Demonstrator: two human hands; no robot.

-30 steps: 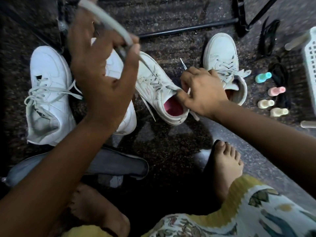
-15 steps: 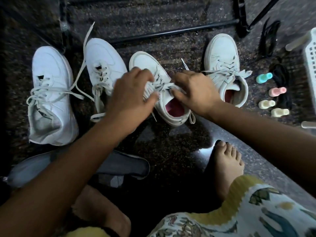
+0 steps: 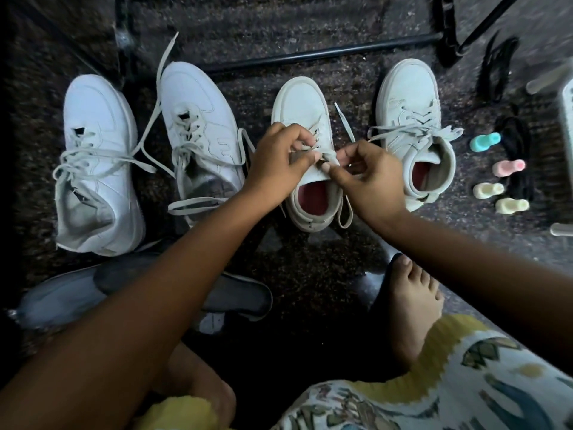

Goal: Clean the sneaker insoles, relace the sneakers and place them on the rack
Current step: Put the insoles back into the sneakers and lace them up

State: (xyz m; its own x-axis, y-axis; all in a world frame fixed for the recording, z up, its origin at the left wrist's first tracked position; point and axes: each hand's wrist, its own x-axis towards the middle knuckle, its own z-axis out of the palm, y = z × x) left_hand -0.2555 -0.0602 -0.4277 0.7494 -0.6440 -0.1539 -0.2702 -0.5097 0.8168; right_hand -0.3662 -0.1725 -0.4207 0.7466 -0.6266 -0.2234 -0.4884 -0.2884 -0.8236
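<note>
Several white sneakers stand in a row on the dark floor. Over the third sneaker (image 3: 299,103), which has a red insole (image 3: 314,197), my left hand (image 3: 276,159) and my right hand (image 3: 369,178) meet and each pinches its grey lace (image 3: 328,156) at the tongue. One lace end (image 3: 345,122) lies loose beside the shoe. The far-right sneaker (image 3: 409,97) is laced and also shows a red insole. The two left sneakers (image 3: 93,119) (image 3: 198,97) have loose laces. Two grey insoles (image 3: 235,296) lie on the floor under my left arm.
The black bars of the rack (image 3: 310,54) run behind the shoes. Small pastel bottles (image 3: 485,142) and black laces (image 3: 514,150) lie at the right, next to a white basket (image 3: 567,113). My bare foot (image 3: 415,302) rests near the front.
My left hand came down from high in front of the camera, where it held a lace, to the third sneaker. Both hands now pinch the lace together at the tongue.
</note>
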